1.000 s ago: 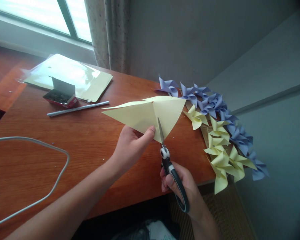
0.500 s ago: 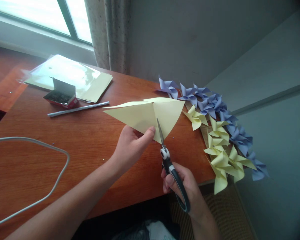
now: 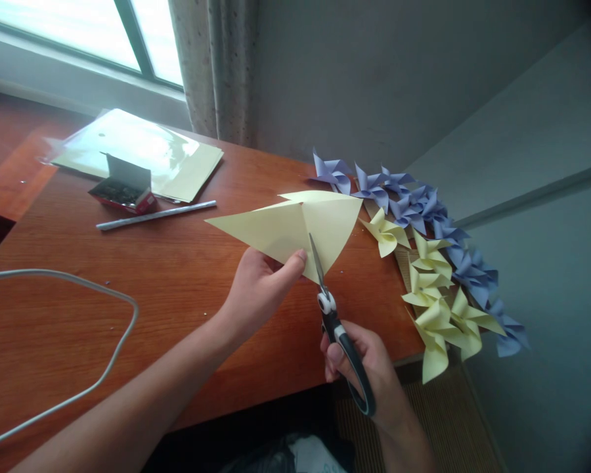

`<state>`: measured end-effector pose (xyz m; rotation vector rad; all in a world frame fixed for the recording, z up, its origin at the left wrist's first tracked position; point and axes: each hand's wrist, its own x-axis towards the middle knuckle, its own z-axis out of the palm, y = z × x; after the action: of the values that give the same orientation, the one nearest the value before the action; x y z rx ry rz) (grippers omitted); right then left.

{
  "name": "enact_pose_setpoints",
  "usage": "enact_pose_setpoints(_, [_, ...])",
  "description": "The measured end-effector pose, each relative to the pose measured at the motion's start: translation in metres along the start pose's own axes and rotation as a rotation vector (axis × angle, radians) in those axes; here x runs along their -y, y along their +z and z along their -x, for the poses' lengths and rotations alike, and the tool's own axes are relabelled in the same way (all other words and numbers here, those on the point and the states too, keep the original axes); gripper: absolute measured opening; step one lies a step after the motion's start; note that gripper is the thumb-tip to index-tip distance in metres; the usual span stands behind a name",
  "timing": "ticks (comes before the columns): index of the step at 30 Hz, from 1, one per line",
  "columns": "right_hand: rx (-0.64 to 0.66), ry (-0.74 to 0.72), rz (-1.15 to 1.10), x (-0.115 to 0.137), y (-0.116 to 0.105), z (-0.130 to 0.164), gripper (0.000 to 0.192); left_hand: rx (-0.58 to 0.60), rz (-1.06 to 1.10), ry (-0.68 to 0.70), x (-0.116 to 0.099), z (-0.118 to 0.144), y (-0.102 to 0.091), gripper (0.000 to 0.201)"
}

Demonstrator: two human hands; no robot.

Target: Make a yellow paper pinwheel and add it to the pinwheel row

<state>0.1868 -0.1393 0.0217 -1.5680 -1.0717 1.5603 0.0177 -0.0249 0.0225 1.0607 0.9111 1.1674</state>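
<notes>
Above the wooden table, my left hand [image 3: 266, 282] pinches a pale yellow sheet of paper [image 3: 270, 230], the thumb on top and the fingers hidden beneath. Slits divide the paper into pointed flaps. My right hand [image 3: 359, 361] grips a pair of scissors [image 3: 332, 322] with dark grey and white handles. One blade lies over the paper's near corner, just right of my left thumb, pointing away from me toward the middle. The other blade is hidden under the sheet.
Several purple pinwheels [image 3: 408, 209] and yellow pinwheels [image 3: 433, 322] cover the table's right end. On the left lie a stack of paper in plastic [image 3: 128, 148], an opened small box [image 3: 123, 190], a silvery stick [image 3: 157, 215] and a white cable [image 3: 128, 322].
The far left flap of the paper has settled slightly, so less of its upper edge shows. Both hands and the scissors stay almost where they were.
</notes>
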Motion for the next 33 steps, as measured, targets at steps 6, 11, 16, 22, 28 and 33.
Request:
enact_pose_setpoints(6, [-0.014, 0.016, 0.0, 0.0008, 0.0001, 0.0009, 0.044, 0.001, -0.023, -0.002, 0.0004, 0.0007, -0.0006, 0.018])
enact_pose_setpoints(11, [-0.027, 0.019, 0.014, 0.0039, 0.0001, 0.0009, 0.045, 0.005, 0.001, -0.001, 0.0009, 0.0005, -0.0005, 0.017])
enact_pose_setpoints(16, [-0.033, 0.024, 0.031, 0.0067, -0.0007, 0.002, 0.045, 0.012, 0.007, -0.006, 0.0022, 0.0001, -0.0006, 0.017])
enact_pose_setpoints(22, [-0.041, 0.035, 0.025, 0.0064, -0.0002, 0.0019, 0.044, 0.009, -0.015, 0.001, 0.0026, -0.0003, -0.0015, 0.017])
enact_pose_setpoints(28, [-0.055, 0.03, 0.059, 0.0057, -0.0018, 0.0016, 0.044, 0.009, -0.008, -0.001, -0.0001, 0.0006, -0.0006, 0.018])
enact_pose_setpoints(33, [-0.051, 0.034, 0.067, 0.0057, -0.0024, 0.0017, 0.042, 0.017, -0.009, -0.009, -0.0002, 0.0012, -0.0013, 0.02])
